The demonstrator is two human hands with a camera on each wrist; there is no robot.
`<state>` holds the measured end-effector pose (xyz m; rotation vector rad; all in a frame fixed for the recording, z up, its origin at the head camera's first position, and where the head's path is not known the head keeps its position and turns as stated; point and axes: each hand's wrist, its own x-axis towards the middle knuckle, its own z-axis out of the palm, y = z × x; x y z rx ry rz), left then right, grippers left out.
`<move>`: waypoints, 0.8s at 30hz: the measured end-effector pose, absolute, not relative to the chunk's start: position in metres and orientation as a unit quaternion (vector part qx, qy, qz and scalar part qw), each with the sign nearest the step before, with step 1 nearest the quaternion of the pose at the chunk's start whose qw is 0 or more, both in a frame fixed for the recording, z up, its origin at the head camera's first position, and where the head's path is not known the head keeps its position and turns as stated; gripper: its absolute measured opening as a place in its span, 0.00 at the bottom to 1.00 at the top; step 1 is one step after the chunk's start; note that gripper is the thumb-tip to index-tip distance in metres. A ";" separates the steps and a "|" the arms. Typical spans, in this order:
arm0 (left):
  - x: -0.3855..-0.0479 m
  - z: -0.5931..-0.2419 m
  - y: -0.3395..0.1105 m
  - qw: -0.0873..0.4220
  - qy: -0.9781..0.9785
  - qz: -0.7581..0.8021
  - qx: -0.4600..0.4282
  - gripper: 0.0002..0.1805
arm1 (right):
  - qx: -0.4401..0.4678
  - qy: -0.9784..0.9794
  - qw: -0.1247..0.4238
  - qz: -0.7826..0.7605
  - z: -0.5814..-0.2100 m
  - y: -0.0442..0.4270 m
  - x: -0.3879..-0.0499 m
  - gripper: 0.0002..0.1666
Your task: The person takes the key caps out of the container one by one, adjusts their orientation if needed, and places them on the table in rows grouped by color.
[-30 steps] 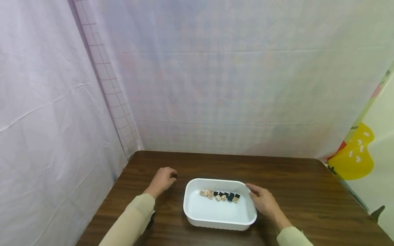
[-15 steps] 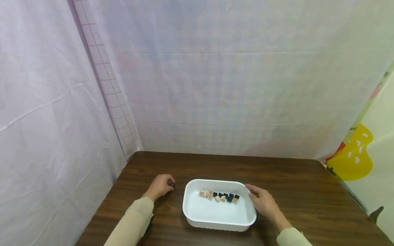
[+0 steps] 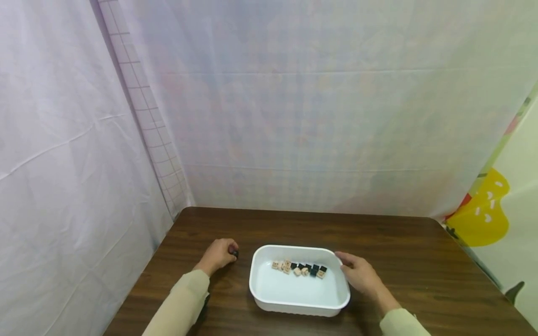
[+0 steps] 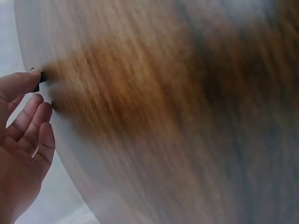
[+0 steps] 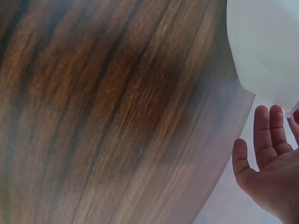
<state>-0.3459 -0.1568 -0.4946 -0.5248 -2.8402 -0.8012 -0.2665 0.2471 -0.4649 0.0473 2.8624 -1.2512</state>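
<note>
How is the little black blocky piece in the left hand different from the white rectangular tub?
The little black blocky piece is tiny, while the white rectangular tub is far bigger. The piece is black; the tub is white. The left hand pinches the piece, while the tub stands on the brown wood-grain table with the right hand at its edge. Both have a hand on them.

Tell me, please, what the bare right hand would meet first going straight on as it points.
The bare right hand would probably first meet the white, rounded rectangular, plastic-looking tray, whose rim it seems to touch; depth is unclear.
</note>
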 end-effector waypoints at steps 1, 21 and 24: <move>-0.346 -0.494 -0.157 0.072 -0.945 -0.267 -0.174 0.15 | 0.016 0.915 0.010 -0.402 -0.465 0.247 -0.266 0.24; -0.350 -0.463 -0.142 0.090 -0.927 -0.317 -0.182 0.16 | 0.013 0.910 0.002 -0.415 -0.467 0.247 -0.267 0.25; -0.350 -0.459 -0.135 0.087 -0.920 -0.332 -0.188 0.16 | 0.019 0.909 0.005 -0.416 -0.466 0.248 -0.267 0.25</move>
